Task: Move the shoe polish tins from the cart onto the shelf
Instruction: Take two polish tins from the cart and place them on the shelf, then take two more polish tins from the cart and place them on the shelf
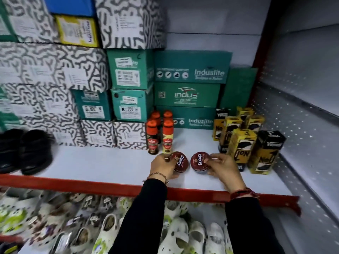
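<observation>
- Two dark-red shoe polish tins, each lettered "Cherry", sit side by side near the front edge of the white shelf [102, 165], just apart from one another.
- The left hand [163, 168] has its fingers [175, 159] closed round the left tin [180, 162], thumb over the lid's rim.
- The right hand [224, 168] grips the right tin [199, 161] the same way, fingers wrapped on its 3 o'clock side.
- Both tins tilt slightly; whether they rest fully on the shelf cannot be told.
- At 12 o'clock from the left tin stand four orange-capped polish bottles [167, 133], close by.
- At 2 o'clock from the right tin stands a cluster of yellow-and-black cartons [242, 143].
- Green shoe boxes [190, 83] are stacked behind, at the shelf's back.
- Black shoes [27, 149] lie far off at 9 o'clock.
</observation>
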Demonstrator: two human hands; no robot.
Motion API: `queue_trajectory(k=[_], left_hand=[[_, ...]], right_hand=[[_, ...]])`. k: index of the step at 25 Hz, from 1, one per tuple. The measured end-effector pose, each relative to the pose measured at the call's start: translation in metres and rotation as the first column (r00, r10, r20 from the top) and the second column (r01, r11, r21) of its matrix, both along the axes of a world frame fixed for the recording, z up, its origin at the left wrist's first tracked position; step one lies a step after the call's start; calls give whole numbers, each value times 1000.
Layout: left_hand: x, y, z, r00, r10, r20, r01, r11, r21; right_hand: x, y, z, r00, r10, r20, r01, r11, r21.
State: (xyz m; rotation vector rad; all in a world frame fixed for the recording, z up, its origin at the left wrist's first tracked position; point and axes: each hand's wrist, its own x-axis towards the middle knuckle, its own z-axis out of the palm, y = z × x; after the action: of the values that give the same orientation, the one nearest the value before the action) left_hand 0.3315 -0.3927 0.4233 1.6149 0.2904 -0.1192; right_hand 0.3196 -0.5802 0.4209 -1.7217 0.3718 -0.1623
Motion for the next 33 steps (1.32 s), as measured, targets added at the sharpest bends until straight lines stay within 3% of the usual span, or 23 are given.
queue_trajectory(k=[3, 6, 12, 16, 19, 22, 24, 28, 33], left_hand=[[11, -9, -6, 999, -8, 45, -4, 966, 259], [15, -13, -6, 993, 3, 116, -58, 882, 467], [19, -16, -8, 991, -21, 133, -47, 874, 484], [9, -14, -2, 985, -49, 167, -69, 768, 637], [-4, -6, 12, 950, -16, 312, -192, 758, 623], [-17, 9, 30, 861, -28, 509, -322, 744, 585], [-26, 27, 37, 803, -39, 595, -414, 681, 604], [-51, 72, 44, 778, 7, 628, -560, 462, 688], [-105, 150, 34, 754, 186, 630, -656, 277, 702]], right_hand=[[5, -3, -4, 997, -71, -19, 67, 983, -171], [7, 2, -2, 991, -125, 42, 130, 881, -454], [0, 15, 4, 988, -126, 84, 150, 724, -673], [-6, 22, 8, 988, -77, 136, 153, 676, -721], [-9, 26, 19, 965, 48, 259, 156, 687, -710], [-9, 40, 33, 923, 205, 325, 107, 675, -730], [-8, 59, 43, 893, 294, 342, 92, 624, -776], [-10, 111, 55, 808, 445, 386, 76, 571, -818], [-27, 200, 45, 675, 642, 364, -76, 550, -832]])
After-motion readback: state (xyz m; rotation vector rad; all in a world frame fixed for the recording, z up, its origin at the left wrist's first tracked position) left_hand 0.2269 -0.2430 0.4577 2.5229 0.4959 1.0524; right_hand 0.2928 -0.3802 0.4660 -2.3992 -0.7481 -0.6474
